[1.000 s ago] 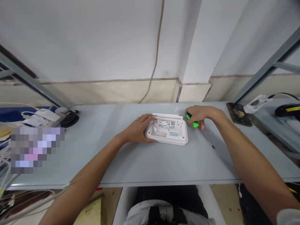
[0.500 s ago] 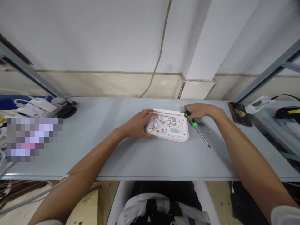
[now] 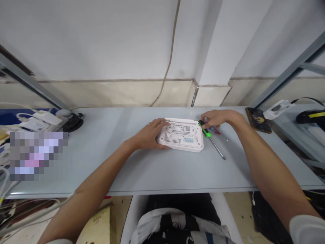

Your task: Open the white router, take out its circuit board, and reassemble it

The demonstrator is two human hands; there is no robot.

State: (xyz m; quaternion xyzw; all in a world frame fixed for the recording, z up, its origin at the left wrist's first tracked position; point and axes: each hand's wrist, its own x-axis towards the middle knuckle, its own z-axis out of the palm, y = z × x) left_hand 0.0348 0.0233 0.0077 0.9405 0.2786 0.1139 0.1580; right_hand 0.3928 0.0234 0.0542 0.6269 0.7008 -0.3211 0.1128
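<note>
A white router [image 3: 180, 136] lies upside down on the desk, its vents and label facing up and a flat antenna folded along its far edge. My left hand [image 3: 148, 134] rests on its left half, fingers spread over the casing. My right hand [image 3: 218, 118] sits just past the router's far right corner, with fingers curled over the handle of a green-and-black screwdriver [image 3: 205, 129]. The screwdriver's thin steel shaft slants down and right, away from the router. Beside it, partly under my right hand, lies a thin red-handled tool [image 3: 215, 131].
The pale grey desk [image 3: 86, 142] runs across the view against a white wall. Power adapters and cables [image 3: 35, 122] lie at the left, next to a pixelated patch. A dark mat [image 3: 257, 120] and a black-and-yellow device [image 3: 311, 117] lie at the right.
The green handle has dropped lower and closer to the router's corner, and the red-handled tool now shows beside it. My left hand stays on the router. The view has shifted slightly.
</note>
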